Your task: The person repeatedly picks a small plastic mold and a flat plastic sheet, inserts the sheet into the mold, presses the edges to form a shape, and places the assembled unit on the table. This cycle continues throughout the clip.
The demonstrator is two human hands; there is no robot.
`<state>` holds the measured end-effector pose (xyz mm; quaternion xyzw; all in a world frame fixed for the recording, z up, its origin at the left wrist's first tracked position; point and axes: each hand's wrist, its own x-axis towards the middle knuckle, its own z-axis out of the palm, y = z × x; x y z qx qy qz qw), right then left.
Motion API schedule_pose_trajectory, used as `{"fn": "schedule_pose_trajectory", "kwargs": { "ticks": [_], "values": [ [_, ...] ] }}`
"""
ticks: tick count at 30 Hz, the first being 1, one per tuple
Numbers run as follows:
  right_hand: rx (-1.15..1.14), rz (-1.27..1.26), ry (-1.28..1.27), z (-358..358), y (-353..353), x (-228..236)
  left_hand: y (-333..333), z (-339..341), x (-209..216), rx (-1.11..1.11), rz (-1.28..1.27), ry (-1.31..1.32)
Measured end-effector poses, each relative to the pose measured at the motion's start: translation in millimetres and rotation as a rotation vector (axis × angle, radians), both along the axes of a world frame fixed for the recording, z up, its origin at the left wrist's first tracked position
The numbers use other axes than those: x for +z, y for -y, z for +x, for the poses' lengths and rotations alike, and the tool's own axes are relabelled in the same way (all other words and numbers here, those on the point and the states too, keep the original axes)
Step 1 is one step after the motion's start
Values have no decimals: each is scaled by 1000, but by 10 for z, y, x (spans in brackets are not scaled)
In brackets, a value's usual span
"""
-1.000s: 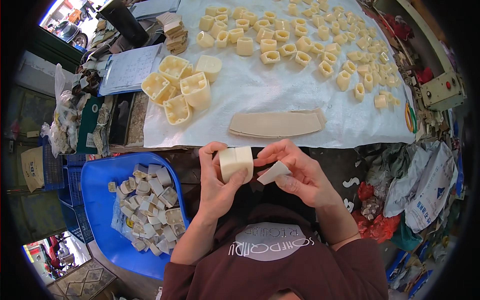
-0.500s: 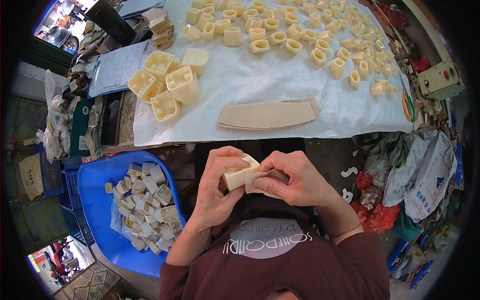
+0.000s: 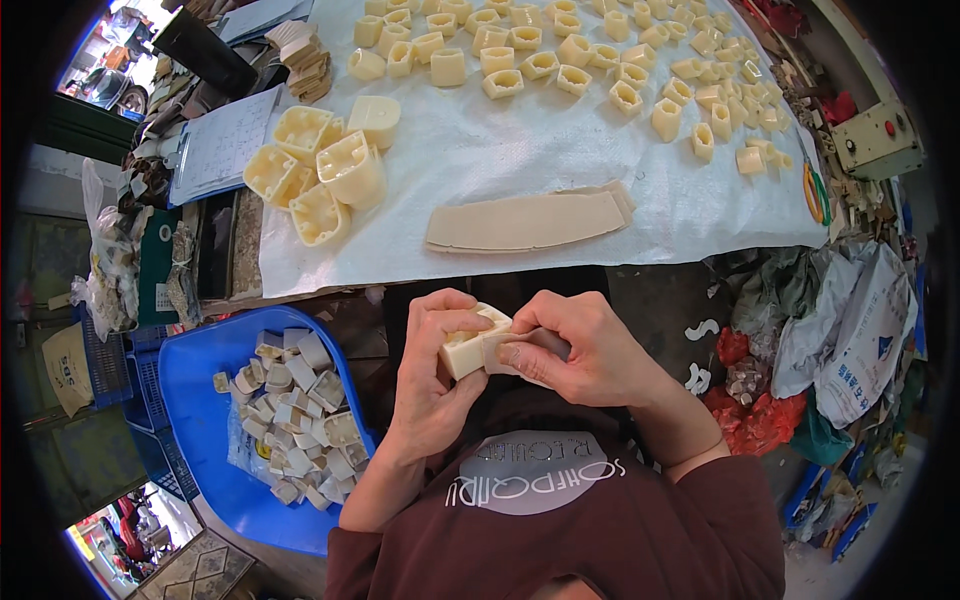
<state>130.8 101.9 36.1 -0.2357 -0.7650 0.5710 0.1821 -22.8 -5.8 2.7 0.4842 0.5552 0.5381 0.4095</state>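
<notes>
Between my hands, in front of the table edge, is a cream hollow plastic block point(image 3: 463, 358). My left hand point(image 3: 430, 365) is closed around it, fingers over the top and thumb underneath. My right hand point(image 3: 580, 350) pinches a beige leather-like strip point(image 3: 500, 352), whose end lies against the block's right side. Part of the strip is hidden behind the right thumb. On the white sheet point(image 3: 700, 205) just beyond lie curved beige strips point(image 3: 525, 222), stacked together. A cluster of larger cream hollow blocks point(image 3: 350, 170) stands on the sheet to the left.
Many small cream hollow pieces point(image 3: 540, 65) cover the far table. A blue tub point(image 3: 200, 400) of covered pieces point(image 3: 300, 420) sits low at the left. Clipboard point(image 3: 220, 145) and black cup point(image 3: 205, 52) are at the far left, scissors point(image 3: 815, 195) at the right edge, plastic bags point(image 3: 850, 340) lower right.
The strip's end has come further round onto the block's side, and my right fingers have moved slightly left, closer to the block. My left hand keeps its grip. The view has shifted slightly.
</notes>
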Motion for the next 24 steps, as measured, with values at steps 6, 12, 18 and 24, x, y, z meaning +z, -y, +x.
{"fn": "schedule_pose_trajectory", "kwargs": {
  "ticks": [6,12,18,24],
  "values": [
    [-11,30,7,-2,-7,-18,5,9,2,-3,-13,11],
    [-26,63,1,2,-13,-4,11,46,-4,18,3,-20],
    [-112,55,-1,21,3,-38,-1,108,85,42,33,-37],
    [-258,389,-200,-3,-3,-208,25,136,24,198,10,-68]
  ]
}}
